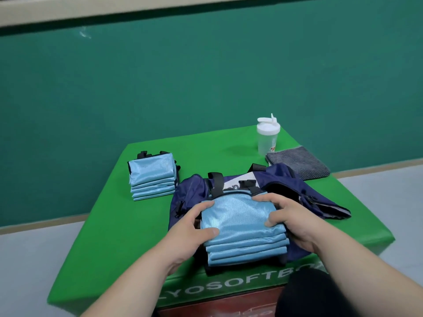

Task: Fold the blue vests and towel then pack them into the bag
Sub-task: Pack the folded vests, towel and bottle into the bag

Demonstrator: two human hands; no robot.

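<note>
Gripping folded vest stack (pixel 242 225) over duffel bag (pixel 190 193), left hand (pixel 199 223) and right hand (pixel 288 216) on its sides. Probably soft, light, slippery; clamp sides firmly.

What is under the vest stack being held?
The navy bag lies beneath the vest stack, gripped by the left hand and right hand; the stack hides the bag's inside.

White capitals reading "YOSOFTBO" (pixel 240 283) run along the front face of the green box (pixel 128 225), the 1 line we can read. A forearm (pixel 137 277) clips a half-seen first letter, perhaps an L, and a dark shape (pixel 304 294) covers the end. The white bottle (pixel 267 138) bears a small red print, and the navy bag (pixel 194 193) a pale panel with a dark graphic, both illegible to us.
</note>
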